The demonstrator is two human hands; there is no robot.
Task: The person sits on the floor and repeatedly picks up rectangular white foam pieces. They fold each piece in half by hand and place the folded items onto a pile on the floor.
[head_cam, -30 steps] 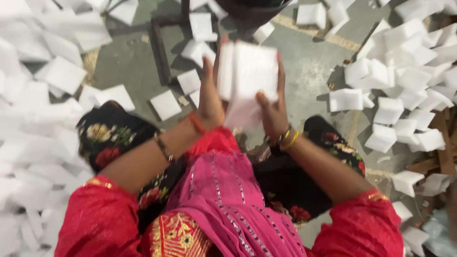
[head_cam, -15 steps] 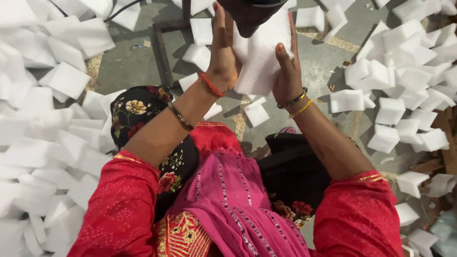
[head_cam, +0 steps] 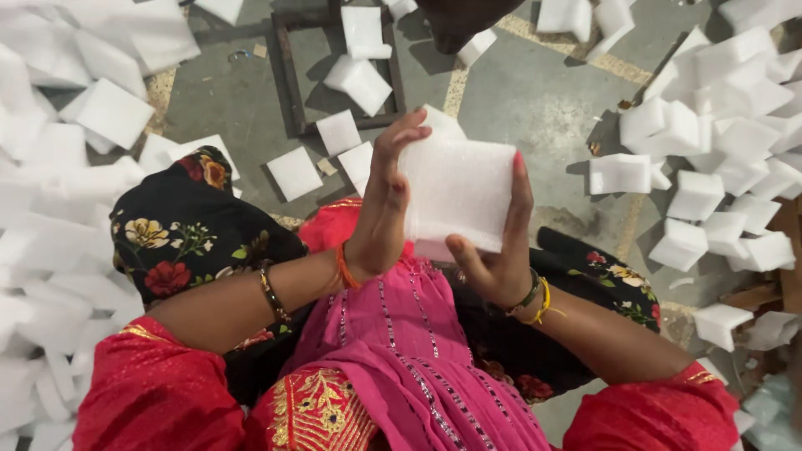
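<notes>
Head view, looking down over the lap. Both hands hold one white foam block (head_cam: 458, 194), rectangular, faintly speckled, raised above the knees. Left hand (head_cam: 383, 209) grips its left edge, fingers curled over the top corner, thumb on the face. Right hand (head_cam: 499, 250) cups the right edge and underside, fingers extended up along the side, thumb beneath. Block sits upright, face toward the camera.

No labels or printed signs legible anywhere.

Packages/pieces: a loose heap of white foam pieces (head_cam: 58, 192) fills the left side, mostly flat squares. A second heap of foam blocks (head_cam: 718, 142) lies at right, chunkier cuts, stacked unevenly. Several single squares (head_cam: 294, 174) lie scattered on the floor ahead of the knees. A dark metal frame (head_cam: 288, 75) lies flat on the floor, with two foam squares inside it.

Surface: grey concrete floor (head_cam: 535, 100), scuffed, with a faded yellow painted line (head_cam: 576, 52) running across the upper right. Room beyond not visible.
</notes>
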